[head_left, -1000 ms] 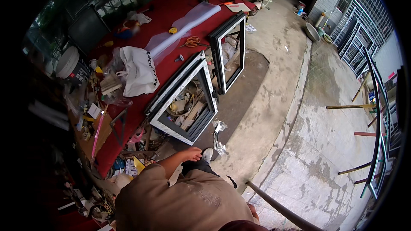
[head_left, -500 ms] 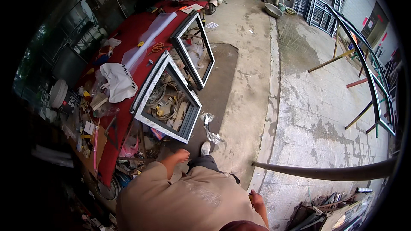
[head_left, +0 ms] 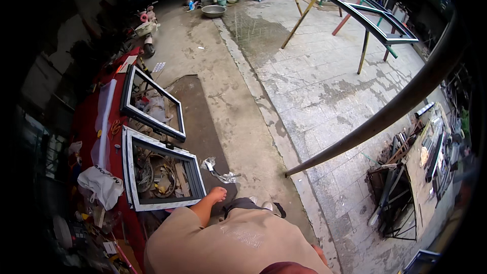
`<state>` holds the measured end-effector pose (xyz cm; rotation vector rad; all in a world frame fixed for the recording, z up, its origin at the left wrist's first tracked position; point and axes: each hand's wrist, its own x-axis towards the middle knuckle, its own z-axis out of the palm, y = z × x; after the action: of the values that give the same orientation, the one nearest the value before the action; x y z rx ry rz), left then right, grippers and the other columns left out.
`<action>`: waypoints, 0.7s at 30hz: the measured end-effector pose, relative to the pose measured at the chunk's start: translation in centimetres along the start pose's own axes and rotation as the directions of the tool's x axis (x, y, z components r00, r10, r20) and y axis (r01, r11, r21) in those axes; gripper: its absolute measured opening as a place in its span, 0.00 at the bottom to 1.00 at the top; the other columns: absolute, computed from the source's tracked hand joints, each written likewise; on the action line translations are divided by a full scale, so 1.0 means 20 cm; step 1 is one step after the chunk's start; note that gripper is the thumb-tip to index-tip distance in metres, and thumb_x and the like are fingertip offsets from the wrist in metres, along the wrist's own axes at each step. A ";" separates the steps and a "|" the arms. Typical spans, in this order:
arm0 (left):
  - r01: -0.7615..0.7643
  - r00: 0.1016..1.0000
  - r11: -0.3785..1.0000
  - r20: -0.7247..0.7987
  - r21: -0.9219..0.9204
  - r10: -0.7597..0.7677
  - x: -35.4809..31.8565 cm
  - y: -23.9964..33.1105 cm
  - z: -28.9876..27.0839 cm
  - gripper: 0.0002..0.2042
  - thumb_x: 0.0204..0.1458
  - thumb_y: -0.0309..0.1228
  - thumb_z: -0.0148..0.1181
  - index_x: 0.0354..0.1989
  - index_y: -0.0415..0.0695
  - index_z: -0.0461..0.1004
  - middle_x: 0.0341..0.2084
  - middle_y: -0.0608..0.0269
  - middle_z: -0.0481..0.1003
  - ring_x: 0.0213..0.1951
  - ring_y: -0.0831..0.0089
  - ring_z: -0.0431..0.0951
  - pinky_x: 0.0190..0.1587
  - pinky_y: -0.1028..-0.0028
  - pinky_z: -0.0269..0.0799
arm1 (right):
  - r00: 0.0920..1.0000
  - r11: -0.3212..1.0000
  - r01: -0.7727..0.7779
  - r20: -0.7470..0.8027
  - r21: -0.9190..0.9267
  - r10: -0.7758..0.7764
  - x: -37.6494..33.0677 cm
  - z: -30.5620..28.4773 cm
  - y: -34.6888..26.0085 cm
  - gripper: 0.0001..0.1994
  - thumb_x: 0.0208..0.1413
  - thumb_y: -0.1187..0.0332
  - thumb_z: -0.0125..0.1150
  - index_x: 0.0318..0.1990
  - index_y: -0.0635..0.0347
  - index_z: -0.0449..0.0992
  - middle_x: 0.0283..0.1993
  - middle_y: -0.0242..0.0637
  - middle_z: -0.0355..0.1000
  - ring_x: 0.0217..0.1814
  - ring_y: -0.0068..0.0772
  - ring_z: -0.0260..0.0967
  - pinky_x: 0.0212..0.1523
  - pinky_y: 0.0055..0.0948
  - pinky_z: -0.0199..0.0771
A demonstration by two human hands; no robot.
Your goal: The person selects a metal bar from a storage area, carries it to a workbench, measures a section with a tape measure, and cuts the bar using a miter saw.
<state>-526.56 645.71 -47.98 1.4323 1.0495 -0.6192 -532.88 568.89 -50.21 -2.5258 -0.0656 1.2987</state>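
Your left hand (head_left: 218, 193), loosely curled and holding nothing, is hanging just beside the near corner of the white window frame (head_left: 161, 174), which is leaning lengthwise against the red table's (head_left: 83, 122) edge, while your right hand (head_left: 319, 253) is trailing well apart, its grip impossible to tell.

White plastic bag (head_left: 103, 184) with dark print, crumpled, lower left of frame on the red table (head_left: 83, 122). 1 small white card or label (head_left: 110, 247) with dark marks near the bottom-left edge among clutter. Crumpled clear plastic wrapper (head_left: 219, 171) on the concrete, centre-left. No screens or signs visible.
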 end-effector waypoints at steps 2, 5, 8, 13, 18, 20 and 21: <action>0.063 0.998 0.997 -0.026 -0.040 -0.064 0.09 0.03 -0.01 0.12 0.69 0.38 0.57 0.54 0.50 0.80 0.40 0.63 0.83 0.33 0.70 0.83 0.35 0.65 0.81 | 0.984 0.994 0.112 -0.144 0.010 -0.109 -0.12 0.20 0.03 0.23 0.70 0.51 0.59 0.50 0.68 0.82 0.40 0.50 0.84 0.35 0.55 0.84 0.34 0.51 0.84; 0.078 0.997 0.989 -0.009 0.123 -0.077 0.17 0.24 -0.08 0.13 0.69 0.36 0.55 0.56 0.47 0.79 0.40 0.59 0.84 0.33 0.67 0.85 0.33 0.64 0.83 | 0.806 0.359 -0.445 0.192 0.821 0.559 -0.53 -0.15 -0.88 0.20 0.66 0.51 0.64 0.37 0.62 0.83 0.32 0.41 0.79 0.27 0.38 0.78 0.23 0.44 0.71; 0.121 0.986 0.948 0.078 0.295 -0.150 0.30 0.29 -0.01 0.13 0.70 0.36 0.54 0.55 0.45 0.78 0.40 0.57 0.84 0.34 0.66 0.86 0.31 0.65 0.83 | 0.809 0.369 -0.438 0.180 0.820 0.560 -0.54 0.05 -0.75 0.25 0.65 0.45 0.61 0.37 0.63 0.84 0.32 0.42 0.80 0.27 0.39 0.76 0.26 0.42 0.77; 0.009 0.978 0.892 0.180 0.452 -0.101 0.27 0.55 0.46 0.15 0.73 0.38 0.52 0.58 0.44 0.77 0.43 0.56 0.84 0.38 0.65 0.87 0.35 0.66 0.85 | 0.760 0.271 -0.314 0.070 0.910 0.647 -0.72 0.09 -0.71 0.28 0.64 0.45 0.59 0.33 0.68 0.84 0.28 0.47 0.79 0.24 0.43 0.77 0.26 0.46 0.78; -0.162 0.948 0.838 0.318 0.521 -0.015 0.18 0.79 1.04 0.17 0.74 0.40 0.53 0.62 0.43 0.76 0.48 0.56 0.84 0.44 0.65 0.86 0.42 0.67 0.85 | 0.696 -0.022 -0.364 0.287 0.931 0.658 -0.81 0.49 -0.47 0.26 0.65 0.47 0.62 0.31 0.67 0.81 0.25 0.43 0.75 0.20 0.38 0.71 0.22 0.40 0.71; -0.222 0.939 0.813 0.342 0.539 0.030 0.10 0.82 1.34 0.17 0.75 0.41 0.53 0.63 0.43 0.74 0.51 0.55 0.84 0.46 0.65 0.86 0.44 0.66 0.85 | 0.646 -0.138 -0.345 0.342 0.928 0.683 -0.90 0.68 -0.37 0.26 0.64 0.46 0.63 0.33 0.67 0.81 0.26 0.45 0.76 0.20 0.39 0.72 0.23 0.41 0.74; -0.224 0.931 0.806 0.366 0.548 0.010 0.05 0.81 1.45 0.17 0.75 0.41 0.53 0.63 0.43 0.74 0.51 0.55 0.84 0.46 0.65 0.86 0.45 0.66 0.84 | 0.629 -0.195 -0.339 0.376 0.920 0.680 -0.94 0.76 -0.33 0.26 0.64 0.46 0.64 0.33 0.67 0.81 0.27 0.46 0.76 0.21 0.39 0.73 0.23 0.42 0.75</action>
<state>-506.00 619.58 -45.73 1.8130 0.4870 -1.1257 -555.57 575.53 -41.90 -1.2549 1.6114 0.5897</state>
